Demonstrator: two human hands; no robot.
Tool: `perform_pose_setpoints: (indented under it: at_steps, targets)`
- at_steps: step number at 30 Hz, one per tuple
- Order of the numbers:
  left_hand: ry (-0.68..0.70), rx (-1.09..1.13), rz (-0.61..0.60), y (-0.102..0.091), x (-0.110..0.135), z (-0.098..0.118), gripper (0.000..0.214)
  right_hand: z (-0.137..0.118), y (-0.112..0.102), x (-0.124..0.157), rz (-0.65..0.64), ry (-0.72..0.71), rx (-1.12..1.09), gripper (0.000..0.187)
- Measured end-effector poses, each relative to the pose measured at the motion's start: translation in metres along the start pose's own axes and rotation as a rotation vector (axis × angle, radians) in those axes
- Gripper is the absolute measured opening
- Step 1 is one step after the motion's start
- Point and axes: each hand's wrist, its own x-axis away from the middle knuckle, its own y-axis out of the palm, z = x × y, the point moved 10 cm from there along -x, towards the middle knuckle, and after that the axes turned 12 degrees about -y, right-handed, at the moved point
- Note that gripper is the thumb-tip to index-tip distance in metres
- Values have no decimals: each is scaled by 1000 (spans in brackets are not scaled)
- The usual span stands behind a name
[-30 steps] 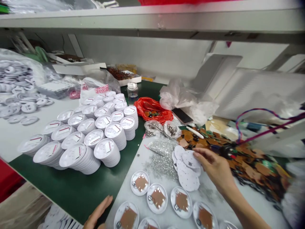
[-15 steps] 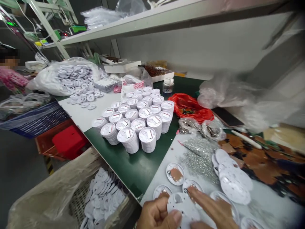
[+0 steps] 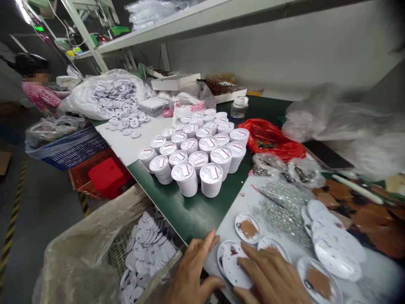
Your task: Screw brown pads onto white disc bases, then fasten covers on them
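Observation:
My right hand (image 3: 268, 274) has a perforated white disc (image 3: 236, 266) between its fingers and thumb, pressing it onto a round white dish (image 3: 225, 253). My left hand (image 3: 193, 270) stands open just left of the disc, its thumb near the disc's lower edge. Another white dish (image 3: 247, 226) holding a brown pad lies above the hands. A further dish (image 3: 319, 280) sits to the right. Loose perforated discs (image 3: 335, 249) overlap beside a heap of silver granules (image 3: 281, 207) on the white board (image 3: 232, 213).
Stacks of white dishes (image 3: 186, 177) stand on the green bench (image 3: 196, 215). A red plastic bag (image 3: 272, 141) lies behind them, and brown pads (image 3: 357, 211) lie at right. A lined basket of white discs (image 3: 148, 245) is below left. A person in a pink sleeve (image 3: 41, 97) sits far left.
The view has swung left. My hands have come apart a little, and the perforated disc has moved down onto the dish below it.

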Motion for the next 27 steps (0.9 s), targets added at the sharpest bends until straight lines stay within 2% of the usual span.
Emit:
perform_pose_setpoints:
  at_steps: [3,10,13,15,18,20,22,25,27]
  targets:
    - [24,-12,-28,8,-4,0,90,-6,10,-5,-28,34,76,24]
    - [152,-12,6,8,-1,4,92,-7,21,-2,-18,90,86,27]
    - [187,22,33,6,0,7,81,-11,28,-3,-59,63,94,30]
    - [151,47,34,4,0,6,66,-14,32,-5,-76,43,100,32]
    - [18,119,56,-4,-5,1,52,-18,32,-7,-66,35,72,35]
    - [-70,199,93,-12,-8,-3,44,-20,30,-10,-29,23,5,34]
    - [-109,267,89,-15,-9,-3,36,-16,24,-11,29,75,-122,37]
    - [-45,298,47,-14,-6,9,27,4,22,-10,83,298,-402,41]
    - [41,291,69,-14,0,20,27,15,26,-9,63,441,-598,27]
